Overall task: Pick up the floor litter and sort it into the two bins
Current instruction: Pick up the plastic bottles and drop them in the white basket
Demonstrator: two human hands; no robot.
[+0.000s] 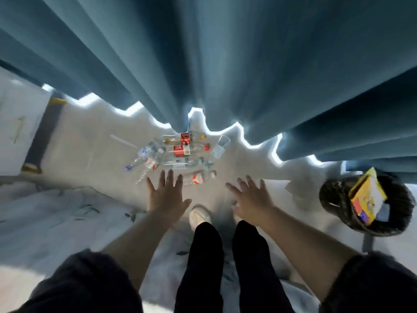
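Both the left hand [165, 195] and right hand [251, 197] spread wide and empty above the floor litter [178, 154], seemingly bottles and cartons, heaped near the curtain [225, 64], black bin [336, 199] at right.

Pale floor [90, 143] bears litter [180, 152] (bottles, cartons), bin [334, 195].

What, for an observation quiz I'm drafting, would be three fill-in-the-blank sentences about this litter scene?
1. The left hand and the right hand are spread open and hold ____.
2. The litter pile lies on the floor at the foot of a blue ____.
3. The dark bin holding a yellow box stands on the person's ____ side.
Missing words: nothing; curtain; right.
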